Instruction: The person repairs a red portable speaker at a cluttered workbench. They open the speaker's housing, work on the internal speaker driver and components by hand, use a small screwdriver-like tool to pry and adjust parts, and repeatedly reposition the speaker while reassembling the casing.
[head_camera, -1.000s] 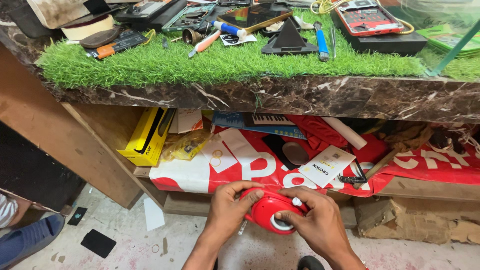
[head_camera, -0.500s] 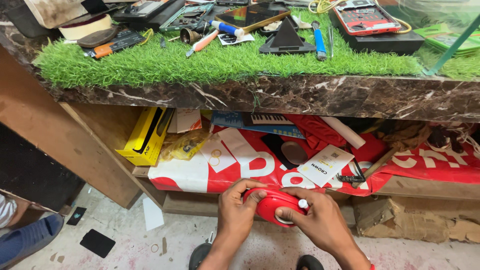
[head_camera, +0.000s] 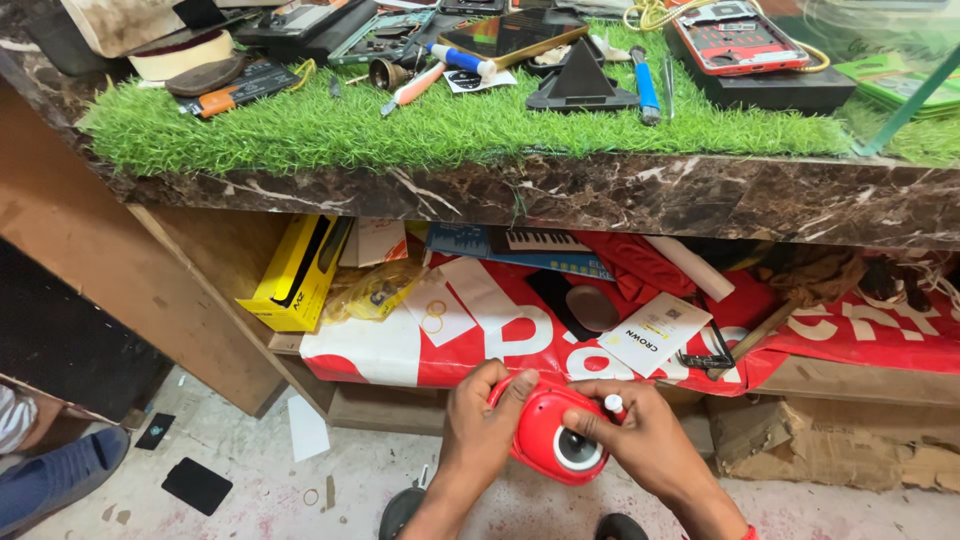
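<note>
Head view: one small red rounded device (head_camera: 545, 440), with a single round grey-and-white dial or lens on its near face, sits low in the picture in front of the open shelf under the bench's marble front edge, held off the floor. Both hands are on it. The left hand (head_camera: 478, 428) wraps its left side, thumb laid over the top; the right hand (head_camera: 645, 440) closes around its right side, thumb and forefinger pinching one small white knob or cap (head_camera: 613, 403) at the upper right. The device lies between the two palms, its long axis running roughly left to right, and each hand is equally close. Behind them one red-and-white printed banner (head_camera: 480, 340) drapes over the shelf's edge, with one yellow box (head_camera: 300, 265) leaning at the shelf's left end.
</note>
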